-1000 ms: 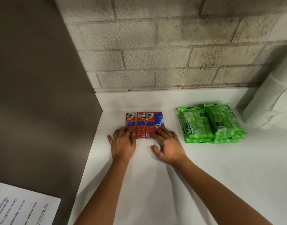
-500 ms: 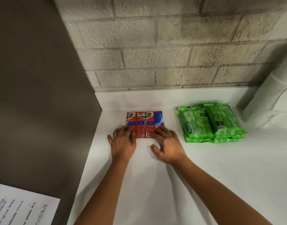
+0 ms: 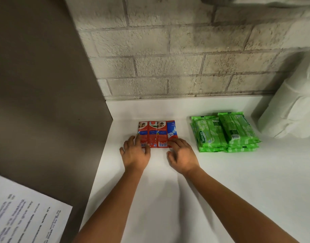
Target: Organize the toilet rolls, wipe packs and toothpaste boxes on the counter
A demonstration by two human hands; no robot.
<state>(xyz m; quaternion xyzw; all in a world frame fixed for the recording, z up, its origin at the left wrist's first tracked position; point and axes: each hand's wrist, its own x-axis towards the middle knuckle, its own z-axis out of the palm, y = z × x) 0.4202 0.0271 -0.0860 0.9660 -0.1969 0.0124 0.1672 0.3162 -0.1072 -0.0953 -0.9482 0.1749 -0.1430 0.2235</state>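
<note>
Several red and blue toothpaste boxes [image 3: 157, 133] lie side by side in a tight row on the white counter [image 3: 220, 181], near the left wall. My left hand [image 3: 135, 153] rests flat at the row's near left corner, its fingertips on the leftmost box. At the near right corner my right hand [image 3: 182, 156] touches the boxes' ends with spread fingers. Neither hand grips anything. To the right sit green wipe packs [image 3: 224, 132] in two side-by-side stacks. White toilet rolls [image 3: 291, 109] stand stacked at the far right, partly cut off by the frame.
A grey brick wall [image 3: 168, 58] backs the counter. A dark brown panel [image 3: 41, 102] closes off the left side, with a printed paper sheet [image 3: 24, 218] at the lower left. Bare counter lies in front of the items.
Both hands stay at the near ends of the toothpaste boxes and have hardly shifted. The boxes, wipe packs and rolls have not moved.
</note>
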